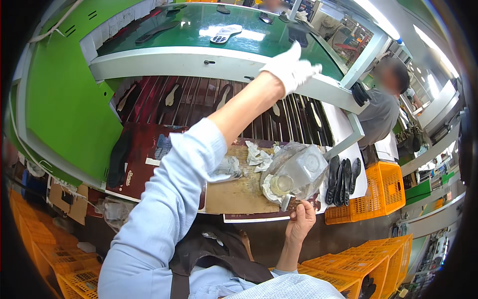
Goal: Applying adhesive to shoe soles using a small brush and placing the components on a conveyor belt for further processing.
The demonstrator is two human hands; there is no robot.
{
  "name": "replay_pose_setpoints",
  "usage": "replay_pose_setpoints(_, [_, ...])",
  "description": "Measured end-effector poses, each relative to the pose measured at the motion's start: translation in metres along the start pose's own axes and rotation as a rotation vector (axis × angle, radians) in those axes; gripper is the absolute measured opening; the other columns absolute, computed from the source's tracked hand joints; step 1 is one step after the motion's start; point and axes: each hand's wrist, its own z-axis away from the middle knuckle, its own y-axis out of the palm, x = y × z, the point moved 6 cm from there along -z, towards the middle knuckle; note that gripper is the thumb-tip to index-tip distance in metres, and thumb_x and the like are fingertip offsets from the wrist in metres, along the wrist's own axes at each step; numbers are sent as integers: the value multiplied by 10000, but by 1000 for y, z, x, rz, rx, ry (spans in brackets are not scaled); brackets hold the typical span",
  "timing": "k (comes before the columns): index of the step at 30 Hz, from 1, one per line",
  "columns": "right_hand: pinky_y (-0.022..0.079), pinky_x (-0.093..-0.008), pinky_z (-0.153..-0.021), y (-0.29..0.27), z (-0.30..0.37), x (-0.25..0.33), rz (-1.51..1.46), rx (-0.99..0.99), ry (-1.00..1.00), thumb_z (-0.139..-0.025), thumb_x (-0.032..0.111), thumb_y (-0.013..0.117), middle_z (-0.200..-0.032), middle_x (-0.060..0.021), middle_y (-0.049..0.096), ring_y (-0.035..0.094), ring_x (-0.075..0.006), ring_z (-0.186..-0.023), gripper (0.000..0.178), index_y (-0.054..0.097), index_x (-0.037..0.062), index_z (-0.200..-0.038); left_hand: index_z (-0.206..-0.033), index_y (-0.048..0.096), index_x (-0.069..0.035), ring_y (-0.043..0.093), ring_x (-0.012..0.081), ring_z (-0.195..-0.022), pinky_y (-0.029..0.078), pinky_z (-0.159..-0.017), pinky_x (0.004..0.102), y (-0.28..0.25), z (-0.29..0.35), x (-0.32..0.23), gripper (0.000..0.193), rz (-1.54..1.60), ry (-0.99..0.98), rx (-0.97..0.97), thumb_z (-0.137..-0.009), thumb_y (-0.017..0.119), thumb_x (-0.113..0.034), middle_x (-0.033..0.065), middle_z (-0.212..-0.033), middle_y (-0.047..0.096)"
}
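Observation:
My left hand [291,71], in a white glove, reaches out over the front rail of the green belt [189,42]. Its fingers are apart, slightly blurred, and nothing shows in them. Just beyond it lies a dark sole [298,36]. Down at the bench's front edge, my bare right hand [300,222] is closed round the handle of a small brush [288,202]. Beside the brush is a small round pot [282,184], wrapped in crumpled paper. A clear plastic container [307,165] leans against it on plastic film.
Several dark soles [342,182] lie at the bench's right end, by an orange crate [378,194]. A pale sole [226,34] rests on the belt. Under the belt, shoe pieces [172,97] lie on metal rollers. Crumpled paper [259,157] lies on the cardboard. A person [381,107] is at right.

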Motion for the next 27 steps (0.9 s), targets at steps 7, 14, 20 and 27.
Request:
replay_pose_setpoints(7, [404, -178, -546, -11, 4, -12, 26, -45, 33, -883, 5, 661, -762, -18, 611, 517, -65, -595, 146, 633, -30, -1022, -1001, 657, -46, 638, 161, -742, 535, -565, 305, -38, 54, 86, 237, -333, -444, -321, -931, 613, -268, 60, -805, 640])
replay_pose_setpoints(14, [422, -181, -571, 5, 6, -25, 143, 27, 10, -866, -21, 666, -783, -19, 619, 534, -62, -626, 148, 647, -40, -1011, -1238, 580, -37, 592, 348, -1067, 463, -954, 418, -93, 44, -84, 486, -1978, 460, -483, -860, 621, -341, 203, -1132, 630])
replay_pose_setpoints(20, [425, -188, -574, 14, 9, -31, 190, 65, 20, -864, -41, 655, -788, -16, 610, 530, -62, -634, 146, 650, -41, -1010, -1278, 505, -67, 631, 328, -1089, 498, -910, 421, -163, 51, -104, 709, -2102, -284, -687, -890, 411, -652, 184, -1135, 660])
replay_pose_setpoints(27, [431, -194, -593, 27, 14, -32, 184, 123, 13, -877, -51, 623, -806, -28, 617, 537, -69, -652, 174, 632, -51, -1051, -1361, 490, -146, 504, 350, -1253, 410, -1031, 424, -170, 49, -99, 590, -1853, -542, -522, -922, 404, -529, 234, -1397, 470])
